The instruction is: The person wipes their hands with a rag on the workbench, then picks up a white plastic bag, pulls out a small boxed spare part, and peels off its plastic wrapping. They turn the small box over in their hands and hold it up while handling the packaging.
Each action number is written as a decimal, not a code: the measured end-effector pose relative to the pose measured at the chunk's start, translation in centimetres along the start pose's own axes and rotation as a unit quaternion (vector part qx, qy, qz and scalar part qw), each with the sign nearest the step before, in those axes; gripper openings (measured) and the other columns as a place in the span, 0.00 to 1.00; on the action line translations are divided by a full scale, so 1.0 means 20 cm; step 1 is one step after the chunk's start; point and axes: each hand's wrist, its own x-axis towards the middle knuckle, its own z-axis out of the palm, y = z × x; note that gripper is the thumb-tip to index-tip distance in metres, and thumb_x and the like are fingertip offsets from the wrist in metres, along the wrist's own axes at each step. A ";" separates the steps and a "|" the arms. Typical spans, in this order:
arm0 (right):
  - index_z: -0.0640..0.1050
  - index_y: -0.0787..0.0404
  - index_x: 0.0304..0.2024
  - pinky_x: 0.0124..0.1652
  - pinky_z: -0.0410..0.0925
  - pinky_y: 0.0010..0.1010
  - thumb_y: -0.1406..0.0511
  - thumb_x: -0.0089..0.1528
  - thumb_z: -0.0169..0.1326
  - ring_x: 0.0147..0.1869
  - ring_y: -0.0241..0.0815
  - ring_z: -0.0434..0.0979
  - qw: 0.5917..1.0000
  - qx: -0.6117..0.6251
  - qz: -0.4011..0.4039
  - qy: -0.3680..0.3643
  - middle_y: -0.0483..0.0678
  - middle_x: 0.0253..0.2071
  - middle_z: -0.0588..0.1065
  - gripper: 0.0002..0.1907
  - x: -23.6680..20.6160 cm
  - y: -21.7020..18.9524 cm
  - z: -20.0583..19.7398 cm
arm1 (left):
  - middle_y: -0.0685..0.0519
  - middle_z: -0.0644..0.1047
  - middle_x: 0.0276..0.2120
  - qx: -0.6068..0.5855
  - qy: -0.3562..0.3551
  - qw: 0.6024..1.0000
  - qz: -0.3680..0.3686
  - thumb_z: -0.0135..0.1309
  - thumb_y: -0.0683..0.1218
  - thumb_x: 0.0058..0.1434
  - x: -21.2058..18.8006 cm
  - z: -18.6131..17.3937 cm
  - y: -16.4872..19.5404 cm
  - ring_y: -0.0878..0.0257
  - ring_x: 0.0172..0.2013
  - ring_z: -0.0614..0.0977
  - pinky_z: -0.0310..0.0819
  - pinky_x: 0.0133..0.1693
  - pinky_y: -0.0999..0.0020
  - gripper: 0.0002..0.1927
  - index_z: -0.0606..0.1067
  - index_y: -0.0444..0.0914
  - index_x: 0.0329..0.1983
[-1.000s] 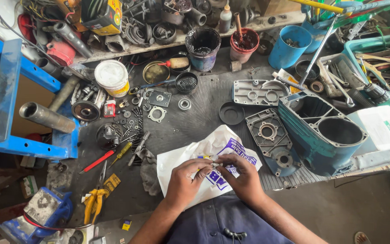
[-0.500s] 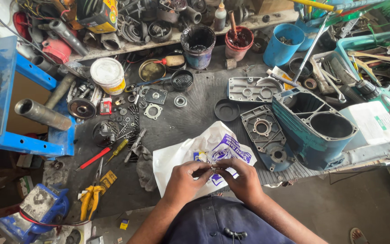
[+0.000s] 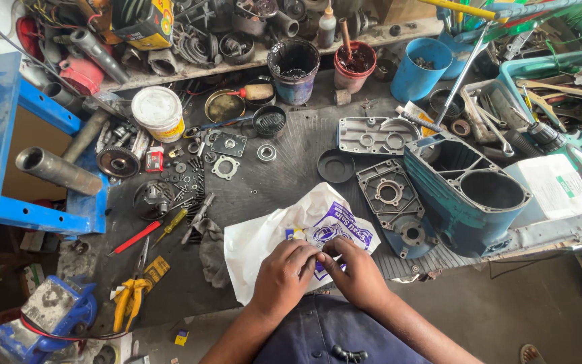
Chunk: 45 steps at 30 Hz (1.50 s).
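Observation:
A white plastic bag (image 3: 264,236) with purple print lies on the dark rubber mat at the near edge of the bench. My left hand (image 3: 284,273) and my right hand (image 3: 351,269) rest on it side by side, fingertips meeting at its middle and pinching something small that the fingers hide. Both hands have their fingers curled. A teal machine housing (image 3: 469,195) stands just right of the bag, with two grey cover plates (image 3: 389,192) beside it.
Loose washers, bolts and gaskets (image 3: 200,172) lie left of the bag, with a red screwdriver (image 3: 133,238) and yellow pliers (image 3: 129,296). Cans, a white tub (image 3: 158,111) and a blue cup (image 3: 422,67) line the back. A blue frame (image 3: 8,135) with a steel pipe stands at left.
Both hands have drawn closer together on the bag, fingertips now meeting. The bag has shifted a little under them.

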 end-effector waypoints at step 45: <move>0.70 0.66 0.30 0.33 0.64 0.33 0.69 0.61 0.56 0.31 0.41 0.68 0.988 0.075 -0.124 0.053 0.49 0.27 0.67 0.09 0.02 0.29 0.08 | 0.54 0.74 0.23 -0.379 -0.007 0.835 -0.398 0.41 0.48 0.74 0.15 0.10 -0.20 0.69 0.19 0.73 0.66 0.21 0.73 0.10 0.70 0.37 0.43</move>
